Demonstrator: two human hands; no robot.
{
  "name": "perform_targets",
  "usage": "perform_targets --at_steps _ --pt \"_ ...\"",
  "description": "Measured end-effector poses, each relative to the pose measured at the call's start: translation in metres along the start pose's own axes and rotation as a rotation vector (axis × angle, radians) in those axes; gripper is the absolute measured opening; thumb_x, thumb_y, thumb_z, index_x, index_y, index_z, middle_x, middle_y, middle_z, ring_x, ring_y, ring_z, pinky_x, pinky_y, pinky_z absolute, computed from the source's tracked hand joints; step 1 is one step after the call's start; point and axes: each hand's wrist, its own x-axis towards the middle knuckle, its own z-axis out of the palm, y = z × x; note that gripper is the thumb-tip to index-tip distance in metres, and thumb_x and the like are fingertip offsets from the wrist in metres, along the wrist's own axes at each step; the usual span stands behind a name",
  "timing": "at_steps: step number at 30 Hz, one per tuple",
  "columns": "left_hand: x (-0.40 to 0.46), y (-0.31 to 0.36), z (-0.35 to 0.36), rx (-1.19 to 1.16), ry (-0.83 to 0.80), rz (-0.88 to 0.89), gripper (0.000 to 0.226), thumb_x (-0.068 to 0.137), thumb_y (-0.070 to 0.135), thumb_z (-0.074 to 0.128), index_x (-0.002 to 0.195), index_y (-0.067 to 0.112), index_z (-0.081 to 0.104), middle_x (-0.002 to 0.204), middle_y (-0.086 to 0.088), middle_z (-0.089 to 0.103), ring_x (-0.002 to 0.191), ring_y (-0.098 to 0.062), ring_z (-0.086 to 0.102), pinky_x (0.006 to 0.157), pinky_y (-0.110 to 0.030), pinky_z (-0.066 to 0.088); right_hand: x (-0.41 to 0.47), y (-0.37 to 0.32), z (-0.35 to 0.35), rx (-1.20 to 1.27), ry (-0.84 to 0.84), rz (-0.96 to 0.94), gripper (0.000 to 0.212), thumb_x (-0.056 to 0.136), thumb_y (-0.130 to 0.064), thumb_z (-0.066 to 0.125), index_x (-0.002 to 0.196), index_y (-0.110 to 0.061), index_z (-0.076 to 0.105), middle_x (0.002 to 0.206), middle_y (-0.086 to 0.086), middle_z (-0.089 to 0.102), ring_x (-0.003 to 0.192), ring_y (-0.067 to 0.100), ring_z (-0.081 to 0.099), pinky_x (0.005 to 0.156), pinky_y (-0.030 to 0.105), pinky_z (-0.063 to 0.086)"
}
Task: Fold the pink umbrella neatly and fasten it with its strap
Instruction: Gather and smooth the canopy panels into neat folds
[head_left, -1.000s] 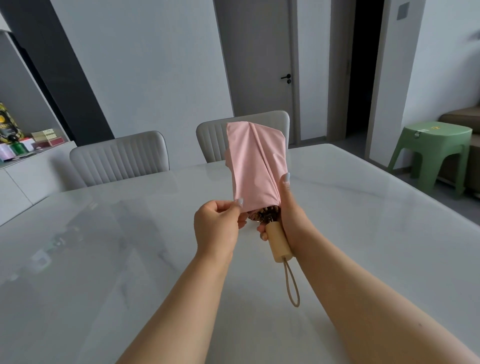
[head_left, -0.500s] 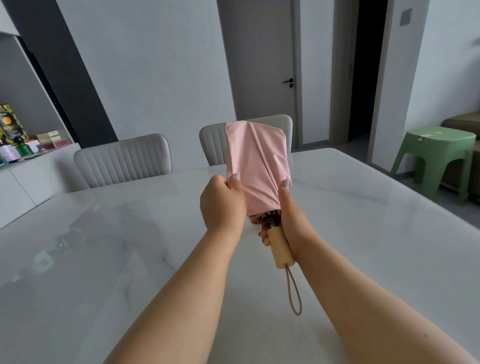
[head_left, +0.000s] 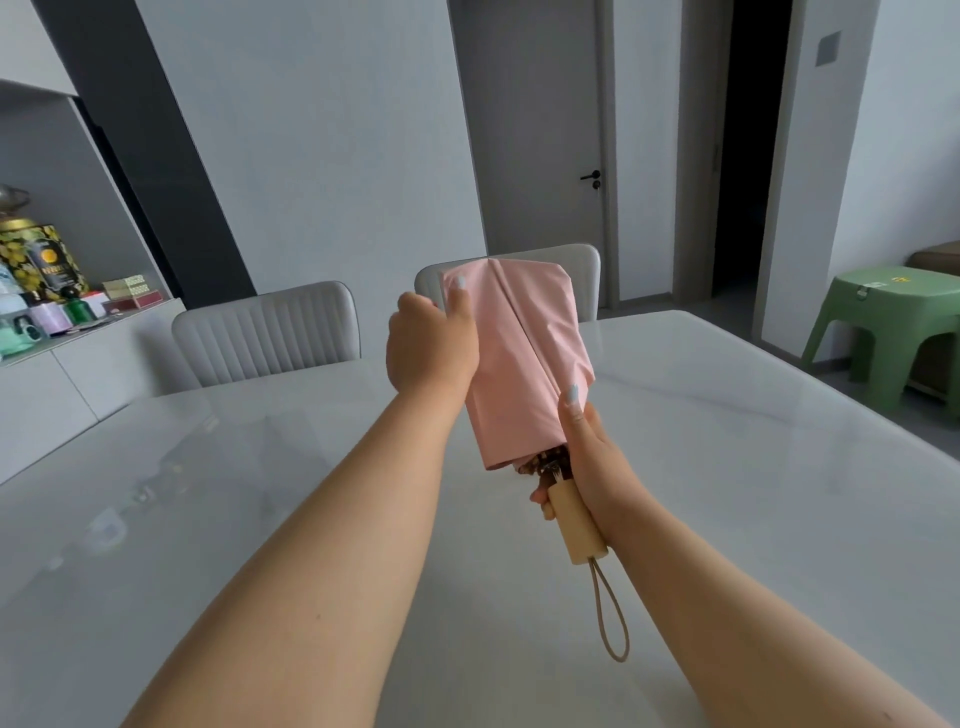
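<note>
Above the white table (head_left: 727, 467), both hands grip the pink umbrella (head_left: 524, 364).

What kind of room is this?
Probably a dining room in a home: a big white table with grey padded chairs pulled up to it, a sideboard holding tins and boxes, and a green stool.

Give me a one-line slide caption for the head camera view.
Left hand grips the pink umbrella canopy near its top while the right hand holds it by the wooden handle above the table.
</note>
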Motion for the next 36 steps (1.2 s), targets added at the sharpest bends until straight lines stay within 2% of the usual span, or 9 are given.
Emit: perform_targets --at_steps 10,17,21,24,26,29,32,34,36 --pt "0.032 0.002 -0.006 -0.096 0.043 0.028 0.031 0.103 0.032 0.04 0.085 0.008 0.049 0.09 -0.013 0.062 0.083 -0.03 0.056 0.067 -0.032 0.036 -0.001 0.0 0.003 0.072 -0.023 0.018 0.071 0.07 -0.075 0.045 0.118 -0.023 0.042 0.071 0.009 0.07 0.047 0.024 0.057 0.049 0.033 0.049" --pt "0.039 -0.015 0.0 -0.268 -0.077 -0.168 0.041 0.1 0.039 0.042 0.067 0.015 0.043 0.072 -0.005 0.053 0.069 -0.026 0.048 0.062 -0.032 0.038 -0.005 -0.005 0.006 0.212 -0.019 0.072 0.085 0.062 -0.075 0.053 0.117 -0.011 0.048 0.081 0.023 0.064 0.042 0.023 0.054 0.042 0.028 0.046" --pt "0.035 -0.018 0.005 -0.185 -0.061 -0.156 0.042 0.1 0.044 0.039 0.083 0.007 0.051 0.096 -0.017 0.067 0.086 -0.034 0.062 0.067 -0.033 0.041 -0.006 -0.006 0.01 0.224 -0.051 0.075 0.079 0.064 -0.074 0.053 0.106 -0.007 0.05 0.078 0.021 0.063 0.042 0.023 0.053 0.042 0.027 0.045" --pt "0.035 -0.006 -0.008 -0.143 0.028 -0.265 0.038 0.101 0.037 0.04 0.119 0.005 0.049 0.124 -0.016 0.06 0.113 -0.036 0.057 0.088 -0.041 0.047 -0.004 -0.006 0.007 0.165 -0.022 0.075 0.075 0.07 -0.072 0.05 0.106 -0.006 0.052 0.076 0.015 0.068 0.044 0.023 0.055 0.043 0.029 0.046" --pt "0.027 0.009 -0.022 -0.049 0.152 -0.179 0.034 0.1 0.027 0.043 0.129 0.009 0.045 0.133 -0.014 0.051 0.125 -0.033 0.046 0.097 -0.042 0.042 -0.003 -0.005 0.006 0.123 0.002 0.057 0.077 0.072 -0.072 0.048 0.105 -0.003 0.056 0.075 0.011 0.069 0.046 0.022 0.056 0.045 0.03 0.048" --pt "-0.008 0.035 -0.023 0.06 0.245 0.294 0.036 0.096 0.017 0.042 0.13 0.009 0.052 0.137 -0.011 0.051 0.129 -0.03 0.041 0.103 -0.038 0.033 -0.001 -0.003 0.006 0.067 0.067 0.034 0.08 0.069 -0.075 0.048 0.11 -0.007 0.055 0.076 0.01 0.069 0.048 0.022 0.058 0.047 0.032 0.049" --pt "-0.039 0.044 0.001 0.156 -0.014 0.514 0.045 0.102 0.02 0.029 0.144 0.011 0.041 0.155 -0.007 0.034 0.146 -0.023 0.023 0.12 -0.04 0.01 0.0 -0.002 0.009 0.035 0.11 0.016 0.08 0.071 -0.076 0.047 0.12 -0.013 0.05 0.08 0.012 0.07 0.049 0.021 0.06 0.047 0.031 0.051" --pt "-0.041 0.035 0.016 0.162 -0.241 0.365 0.05 0.105 0.027 0.022 0.153 0.013 0.024 0.163 -0.003 0.016 0.151 -0.019 0.007 0.121 -0.04 0.0 -0.001 -0.002 0.009 0.056 0.117 0.014 0.082 0.071 -0.076 0.046 0.121 -0.012 0.051 0.081 0.013 0.07 0.048 0.021 0.061 0.046 0.031 0.051" --pt "-0.037 0.022 0.024 0.009 -0.398 0.187 0.056 0.105 0.035 0.019 0.156 0.014 0.012 0.164 -0.004 0.012 0.151 -0.021 0.01 0.122 -0.041 0.009 -0.001 -0.002 0.008 0.098 0.112 0.026 0.087 0.068 -0.078 0.045 0.122 -0.011 0.051 0.086 0.016 0.07 0.048 0.021 0.06 0.045 0.031 0.051"
